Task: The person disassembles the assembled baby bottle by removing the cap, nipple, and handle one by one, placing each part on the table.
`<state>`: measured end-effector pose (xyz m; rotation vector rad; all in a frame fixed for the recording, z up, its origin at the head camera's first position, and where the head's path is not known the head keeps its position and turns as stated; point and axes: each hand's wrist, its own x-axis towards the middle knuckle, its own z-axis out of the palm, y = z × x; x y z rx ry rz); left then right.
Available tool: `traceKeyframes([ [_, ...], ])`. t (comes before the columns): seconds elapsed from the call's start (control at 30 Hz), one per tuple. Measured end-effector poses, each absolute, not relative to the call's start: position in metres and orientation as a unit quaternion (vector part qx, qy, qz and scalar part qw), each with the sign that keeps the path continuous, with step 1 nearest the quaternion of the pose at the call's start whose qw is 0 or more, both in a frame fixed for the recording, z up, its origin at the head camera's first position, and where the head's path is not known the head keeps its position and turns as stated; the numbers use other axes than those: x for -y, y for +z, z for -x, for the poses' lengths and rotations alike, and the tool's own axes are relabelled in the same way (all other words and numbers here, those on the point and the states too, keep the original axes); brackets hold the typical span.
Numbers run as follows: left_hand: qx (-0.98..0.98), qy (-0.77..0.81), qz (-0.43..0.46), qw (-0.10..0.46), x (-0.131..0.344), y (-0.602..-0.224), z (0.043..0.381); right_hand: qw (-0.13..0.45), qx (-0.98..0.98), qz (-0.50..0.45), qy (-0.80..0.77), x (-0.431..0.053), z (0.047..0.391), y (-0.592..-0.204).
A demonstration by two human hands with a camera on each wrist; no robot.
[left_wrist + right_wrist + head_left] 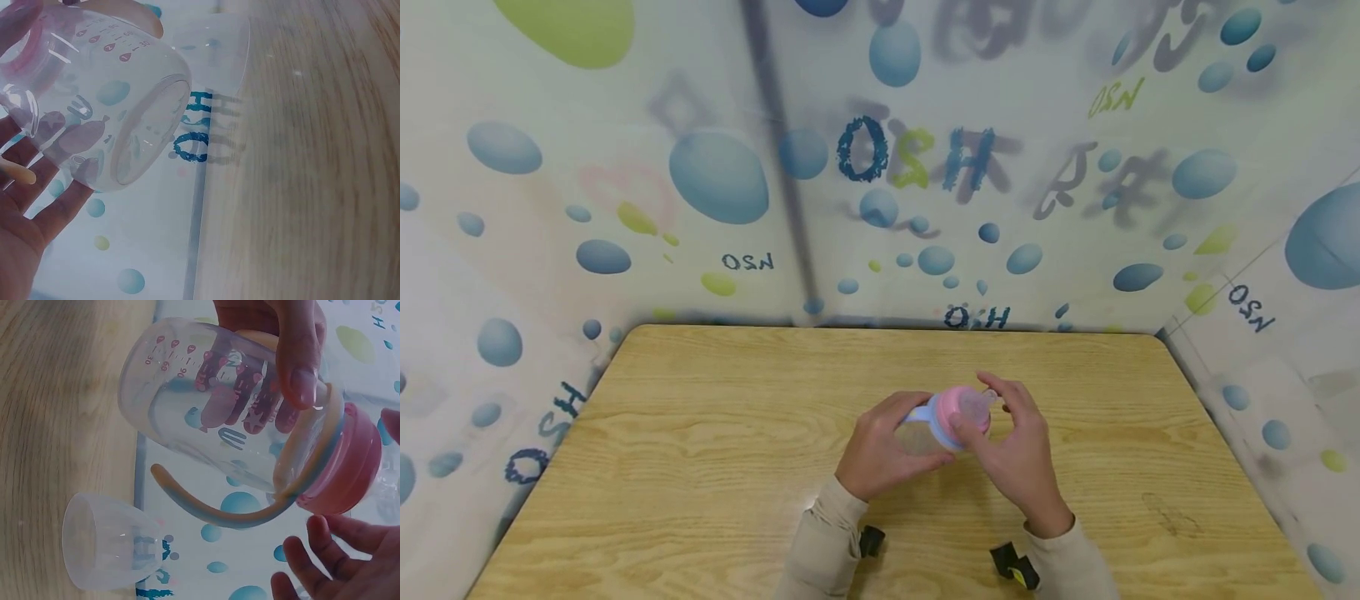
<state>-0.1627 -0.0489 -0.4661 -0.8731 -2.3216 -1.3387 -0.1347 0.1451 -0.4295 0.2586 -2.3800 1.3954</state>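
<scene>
Bright, even head view; dimmer, hazy wrist views, with small glints on the bottle [219, 412]

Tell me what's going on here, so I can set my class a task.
Someone is holding a clear baby bottle tilted above a wooden table. The left hand grips it; the right hand is at the pink collar, though whether it grips is unclear. The teat is uncovered, and a clear cap stands apart on the table.
</scene>
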Motion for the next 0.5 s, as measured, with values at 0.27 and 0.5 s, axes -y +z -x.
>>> traceKeyframes([
  [0.27,0.818,-0.460,0.301,0.170,0.0492,-0.4657,0.1631,0.179,0.857,-0.040,0.482,-0.1408,0.1321,-0.4260],
  [0.5,0.823,-0.446,0.300,0.183,0.0496,-0.4665,0.1633,0.179,0.864,-0.024,0.470,-0.1375,0.1309,-0.4256],
])
